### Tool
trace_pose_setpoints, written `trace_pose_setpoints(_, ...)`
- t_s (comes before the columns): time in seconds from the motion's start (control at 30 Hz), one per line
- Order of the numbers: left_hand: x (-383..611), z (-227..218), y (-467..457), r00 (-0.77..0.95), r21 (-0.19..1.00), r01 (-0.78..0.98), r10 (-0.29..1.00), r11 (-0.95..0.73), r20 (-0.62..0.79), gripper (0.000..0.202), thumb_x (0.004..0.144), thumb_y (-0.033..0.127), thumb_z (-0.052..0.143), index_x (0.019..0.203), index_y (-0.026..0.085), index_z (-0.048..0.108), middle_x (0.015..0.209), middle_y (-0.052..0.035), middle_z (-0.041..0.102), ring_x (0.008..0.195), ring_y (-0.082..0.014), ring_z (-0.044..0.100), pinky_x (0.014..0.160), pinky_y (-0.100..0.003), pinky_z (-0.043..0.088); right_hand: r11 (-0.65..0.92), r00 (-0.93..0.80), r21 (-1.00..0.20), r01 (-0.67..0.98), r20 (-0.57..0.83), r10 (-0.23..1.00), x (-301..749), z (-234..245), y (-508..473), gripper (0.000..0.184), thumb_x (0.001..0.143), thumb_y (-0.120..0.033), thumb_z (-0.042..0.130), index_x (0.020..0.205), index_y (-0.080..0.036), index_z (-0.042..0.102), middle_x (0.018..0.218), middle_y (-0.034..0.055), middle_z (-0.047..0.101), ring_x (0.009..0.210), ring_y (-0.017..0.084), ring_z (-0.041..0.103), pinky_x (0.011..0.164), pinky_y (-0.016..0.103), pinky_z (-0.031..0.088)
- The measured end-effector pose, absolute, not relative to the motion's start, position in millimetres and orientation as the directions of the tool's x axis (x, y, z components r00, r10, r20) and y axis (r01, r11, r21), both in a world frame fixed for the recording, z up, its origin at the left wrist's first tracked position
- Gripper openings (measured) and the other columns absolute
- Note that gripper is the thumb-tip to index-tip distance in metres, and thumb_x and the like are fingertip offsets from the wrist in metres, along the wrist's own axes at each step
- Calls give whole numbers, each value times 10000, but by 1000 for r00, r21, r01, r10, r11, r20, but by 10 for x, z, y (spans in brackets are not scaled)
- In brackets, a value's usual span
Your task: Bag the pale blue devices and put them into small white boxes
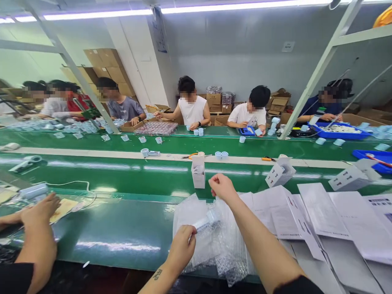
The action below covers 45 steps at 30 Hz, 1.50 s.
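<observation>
Pinched in the left hand (183, 247), a pale-blue handled device (210, 220) slants over clear bubble-wrap bags (231, 249). Fingers curled inward, the right hand (223, 187) is up near an open white carton (198, 178) on the green conveyor belt (137, 176); whether it holds anything, I cannot tell. Flat white cartons (352, 218) overlap to the right.

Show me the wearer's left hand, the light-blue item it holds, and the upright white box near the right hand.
Left hand (183, 246): head view, back of the hand.
Light-blue item (207, 221): head view, middle of its body.
Upright white box (199, 180): head view, outer wall below the opening.
</observation>
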<state>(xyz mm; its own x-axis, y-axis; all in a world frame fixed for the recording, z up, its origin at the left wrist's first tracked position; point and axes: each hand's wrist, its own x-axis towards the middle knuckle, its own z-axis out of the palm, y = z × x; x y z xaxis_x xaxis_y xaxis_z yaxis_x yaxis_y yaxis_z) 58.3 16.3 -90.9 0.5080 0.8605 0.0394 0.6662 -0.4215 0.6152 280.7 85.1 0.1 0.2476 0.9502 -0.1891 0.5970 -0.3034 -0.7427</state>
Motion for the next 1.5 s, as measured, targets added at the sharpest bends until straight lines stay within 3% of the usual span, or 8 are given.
trace_pose_setpoints(0.2, 867, -942, 27, 776, 626, 475, 630, -618, 32, 297, 819, 153, 482, 1060, 218, 642, 1158, -92, 686, 1155, -262, 572, 1041, -441, 423, -499, 439, -444, 744, -237, 866, 2615, -579, -887, 434, 818, -54, 487, 1242, -112, 558, 1321, 256, 538, 930, 323, 698, 752, 401, 531)
trace_pose_setpoints(0.3, 1143, -956, -1, 819, 611, 465, 573, -641, -23, 273, 873, 168, 429, 1048, 183, 638, 1093, -104, 700, 1066, -243, 611, 965, -403, 476, -572, 527, -248, 782, -227, 819, 2562, -1003, -1140, 574, 849, -13, 393, 1414, -112, 386, 1447, 234, 432, 944, 267, 705, 759, 347, 551)
trace_pose_setpoints(0.43, 1501, -927, 18, 854, 573, 476, 505, -667, -120, 284, 889, 153, 401, 1048, 160, 637, 1062, -109, 711, 1011, -230, 638, 917, -369, 491, -582, 563, -218, 784, -146, 813, 2591, -1234, -1125, 509, 844, -52, 483, 1349, -119, 463, 1327, 198, 549, 1011, 284, 674, 817, 357, 552)
trace_pose_setpoints(0.7, 1747, -892, -16, 883, 528, 469, 380, -708, -275, 387, 673, 118, 669, 1058, 155, 646, 1174, -144, 661, 1134, -355, 557, 993, -488, 394, -542, 564, -454, 707, -99, 819, 2801, -1253, -1345, 439, 787, 66, 386, 1065, -137, 658, 1007, 167, 692, 881, 267, 694, 787, 368, 538)
trace_pose_setpoints(0.93, 1790, -842, -25, 821, 705, 531, 492, -470, -291, 701, 694, 247, 692, 1333, 158, 418, 1273, -186, 578, 1221, -349, 499, 1041, -490, 336, -333, 560, -782, 527, 24, 828, 2931, -1202, -1339, 216, 903, -327, 504, 956, -190, 663, 919, 86, 702, 873, 228, 663, 804, 323, 512)
trace_pose_setpoints(1.07, 1802, -913, -107, 789, 852, 485, 519, -196, -329, 902, 614, 313, 760, 1359, 175, 269, 1240, -170, 556, 1042, -249, 615, 842, -353, 502, -272, 593, -894, 357, -8, 805, 2907, -1219, -1194, 358, 900, -492, 473, 859, -169, 623, 761, 63, 686, 681, 198, 640, 619, 283, 509)
trace_pose_setpoints(1.27, 1823, -980, -135, 681, 943, 317, 669, 98, -299, 621, 654, 261, 653, 1218, 179, 406, 929, -39, 602, 635, -117, 583, 616, -259, 471, -225, 509, -927, 299, -44, 860, 2963, -1128, -1082, 396, 891, -513, 468, 843, -170, 660, 796, 57, 709, 754, 197, 656, 705, 285, 515)
trace_pose_setpoints(1.5, 1489, -675, 66, 423, 945, 103, 846, 310, -324, 418, 651, 288, 610, 1035, 193, 474, 684, 23, 616, 580, -141, 578, 538, -242, 435, -355, 472, -806, 473, -109, 875, 2969, -1127, -1186, 415, 789, -221, 584, 1197, -153, 621, 1187, 147, 644, 1135, 306, 572, 1001, 426, 409)
